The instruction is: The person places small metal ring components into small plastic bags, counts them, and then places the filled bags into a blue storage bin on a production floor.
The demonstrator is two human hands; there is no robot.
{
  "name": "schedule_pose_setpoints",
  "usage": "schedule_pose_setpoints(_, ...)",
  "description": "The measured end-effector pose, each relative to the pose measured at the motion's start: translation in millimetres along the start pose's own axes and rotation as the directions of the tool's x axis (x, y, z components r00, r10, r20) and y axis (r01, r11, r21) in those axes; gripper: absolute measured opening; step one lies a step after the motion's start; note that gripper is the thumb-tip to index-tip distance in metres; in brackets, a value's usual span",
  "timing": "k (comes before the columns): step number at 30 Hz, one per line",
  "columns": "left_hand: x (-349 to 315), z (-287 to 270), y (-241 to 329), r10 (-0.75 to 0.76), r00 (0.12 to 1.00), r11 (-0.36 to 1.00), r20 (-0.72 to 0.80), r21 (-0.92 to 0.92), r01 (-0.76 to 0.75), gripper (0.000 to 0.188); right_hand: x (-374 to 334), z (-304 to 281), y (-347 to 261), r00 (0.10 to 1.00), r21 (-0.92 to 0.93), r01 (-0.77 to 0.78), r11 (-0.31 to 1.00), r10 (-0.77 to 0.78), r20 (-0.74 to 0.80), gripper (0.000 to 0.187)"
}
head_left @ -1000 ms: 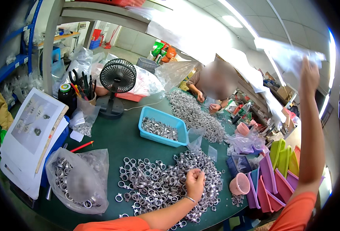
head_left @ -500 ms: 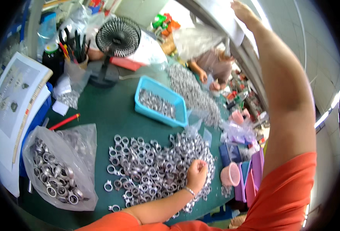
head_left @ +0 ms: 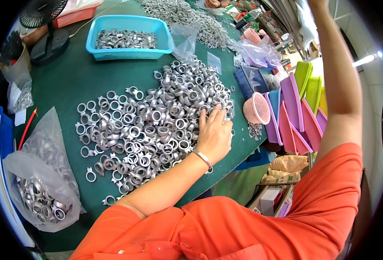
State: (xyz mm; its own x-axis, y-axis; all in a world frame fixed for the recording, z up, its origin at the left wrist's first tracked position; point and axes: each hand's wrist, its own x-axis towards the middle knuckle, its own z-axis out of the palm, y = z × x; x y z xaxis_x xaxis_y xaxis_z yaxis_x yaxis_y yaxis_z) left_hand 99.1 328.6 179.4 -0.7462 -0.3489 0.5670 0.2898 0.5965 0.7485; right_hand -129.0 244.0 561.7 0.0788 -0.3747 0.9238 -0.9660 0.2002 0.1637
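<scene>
My left hand (head_left: 214, 135), with a metal bangle (head_left: 203, 159) at the wrist, rests palm down on the right side of a heap of grey metal rings (head_left: 157, 117). Its fingers are spread and touch the rings; nothing shows gripped in them. Many of the rings carry a small tab on one side. My right arm (head_left: 341, 86) reaches up along the right side, and its hand is cut off by the top edge, so the fingers are hidden. Left of the heap, a clear plastic bag (head_left: 48, 173) holds more rings.
Beyond the heap stands a blue basket (head_left: 128, 55) of small metal parts, before a far pile of metal pieces (head_left: 187, 17). A pink cup (head_left: 256, 108) and colourful plastic bins (head_left: 293, 104) line the right. At left are a black fan (head_left: 48, 43) and red pencil (head_left: 27, 130).
The view has tipped down toward the table's near side. My left hand has gone from closed to spread over the rings. My right hand has passed mostly out of the top edge.
</scene>
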Motion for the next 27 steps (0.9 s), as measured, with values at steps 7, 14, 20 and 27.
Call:
schedule_pose_setpoints(7,0,-7,-4,-0.021,0.986,0.981,0.166,0.193,-0.011,0.024,-240,5,111,0.653,-0.505,-0.075,0.86,0.425,0.626,0.022)
schedule_pose_setpoints(14,6,-9,2,-0.111,0.952,0.962,0.284,0.27,0.032,0.03,-397,99,134,0.009,-0.626,-0.141,0.767,0.633,0.774,0.037)
schedule_pose_setpoints(20,7,-10,5,-0.128,0.943,0.956,0.307,0.291,0.035,0.034,-447,151,159,0.002,-0.859,-0.383,0.34,0.93,0.367,0.069)
schedule_pose_setpoints(27,6,-5,2,-0.146,0.954,0.938,0.262,0.344,0.049,0.024,-444,163,182,-0.194,-0.878,-0.469,0.095,0.959,0.208,0.075)
